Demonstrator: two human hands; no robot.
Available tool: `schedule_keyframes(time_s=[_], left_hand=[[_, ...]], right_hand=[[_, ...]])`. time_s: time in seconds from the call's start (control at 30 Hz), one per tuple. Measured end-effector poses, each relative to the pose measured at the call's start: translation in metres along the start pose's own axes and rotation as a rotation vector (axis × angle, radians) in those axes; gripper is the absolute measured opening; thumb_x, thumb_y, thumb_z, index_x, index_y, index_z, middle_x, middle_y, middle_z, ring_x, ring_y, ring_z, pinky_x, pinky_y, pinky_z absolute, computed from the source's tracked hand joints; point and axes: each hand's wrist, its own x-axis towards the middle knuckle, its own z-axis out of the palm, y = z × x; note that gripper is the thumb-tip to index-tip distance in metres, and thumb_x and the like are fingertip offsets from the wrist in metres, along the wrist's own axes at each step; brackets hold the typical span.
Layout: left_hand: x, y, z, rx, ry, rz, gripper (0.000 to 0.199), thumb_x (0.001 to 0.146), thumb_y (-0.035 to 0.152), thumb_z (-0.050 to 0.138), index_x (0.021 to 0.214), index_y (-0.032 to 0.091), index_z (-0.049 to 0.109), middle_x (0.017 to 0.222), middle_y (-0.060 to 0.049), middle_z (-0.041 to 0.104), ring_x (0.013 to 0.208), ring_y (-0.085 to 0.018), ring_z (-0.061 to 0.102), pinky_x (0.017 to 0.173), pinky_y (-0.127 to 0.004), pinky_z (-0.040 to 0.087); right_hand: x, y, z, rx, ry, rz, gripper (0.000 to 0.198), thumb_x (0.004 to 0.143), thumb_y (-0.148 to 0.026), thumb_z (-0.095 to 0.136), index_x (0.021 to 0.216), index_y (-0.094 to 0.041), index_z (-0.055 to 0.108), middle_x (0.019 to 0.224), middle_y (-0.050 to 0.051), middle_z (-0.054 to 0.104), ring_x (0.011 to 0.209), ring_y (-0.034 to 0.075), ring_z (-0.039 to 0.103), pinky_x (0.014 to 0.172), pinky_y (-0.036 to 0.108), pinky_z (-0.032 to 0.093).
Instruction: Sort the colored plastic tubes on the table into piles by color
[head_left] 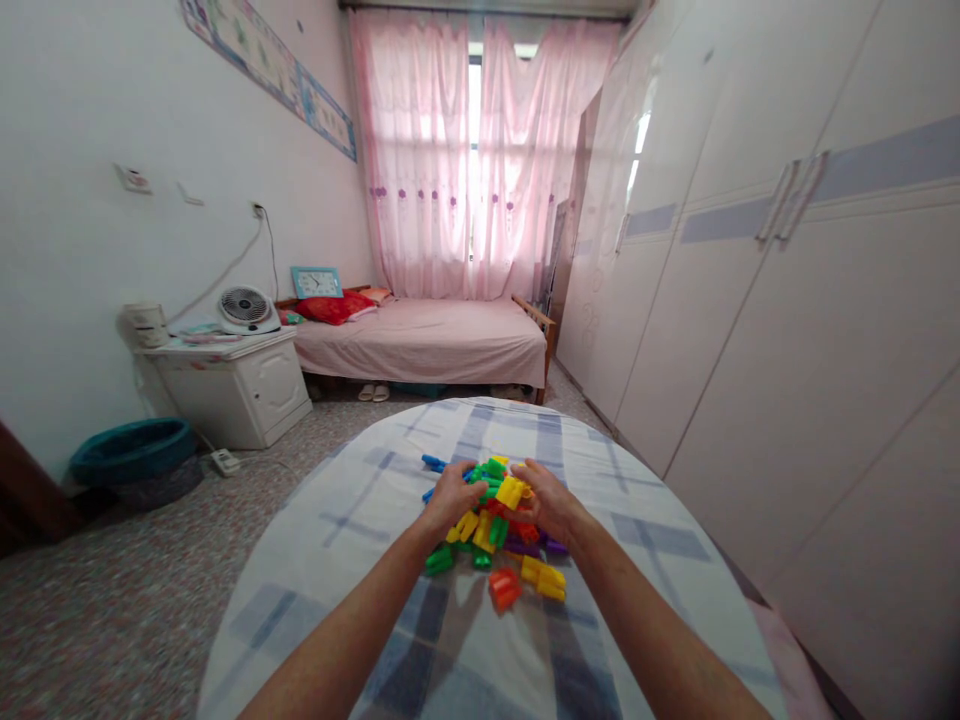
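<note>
A pile of colourful plastic building blocks lies in the middle of the round table (pixel 330 590). Above the pile, my right hand (pixel 553 508) grips a yellow building block (pixel 510 492) between thumb and fingers. My left hand (pixel 452 500) is closed at the pile's left side on a green building block (pixel 489 488), right beside the yellow one; whether the two are joined I cannot tell. Nearer to me lie an orange-red block (pixel 505 590), a yellow block (pixel 544 577) and a green block (pixel 439 560). Blue pieces (pixel 433 463) stick out past my left hand.
A checked cloth covers the table. Beyond it stands a bed (pixel 427 340) with a pink sheet. White wardrobes (pixel 750 350) line the right side. At left are a white cabinet (pixel 274 390) bearing a fan (pixel 246 308), and a bin (pixel 139 450) on the floor.
</note>
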Motion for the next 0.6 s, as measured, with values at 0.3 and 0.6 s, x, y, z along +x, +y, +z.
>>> schedule_keyframes(time_s=[0.3, 0.6], left_hand=[[-0.021, -0.074, -0.046, 0.387, 0.248, 0.143, 0.043, 0.082, 0.040, 0.048, 0.114, 0.013, 0.060, 0.129, -0.015, 0.053, 0.123, -0.027, 0.047, 0.103, -0.043, 0.039], [-0.046, -0.129, -0.029, 0.573, 0.196, 0.107, 0.033, 0.087, 0.029, 0.042, 0.113, 0.021, 0.060, 0.134, -0.009, 0.054, 0.132, -0.029, 0.038, 0.111, -0.053, 0.022]], right_hand=[[0.005, 0.039, -0.064, -0.262, 0.236, -0.063, 0.068, 0.071, -0.057, 0.054, 0.128, -0.020, 0.049, 0.135, 0.016, 0.049, 0.117, 0.029, 0.053, 0.087, 0.046, 0.049], [0.018, 0.120, -0.074, -0.572, 0.451, -0.233, 0.072, 0.075, -0.068, 0.034, 0.120, -0.017, 0.056, 0.128, 0.014, 0.056, 0.123, 0.029, 0.045, 0.106, 0.046, 0.031]])
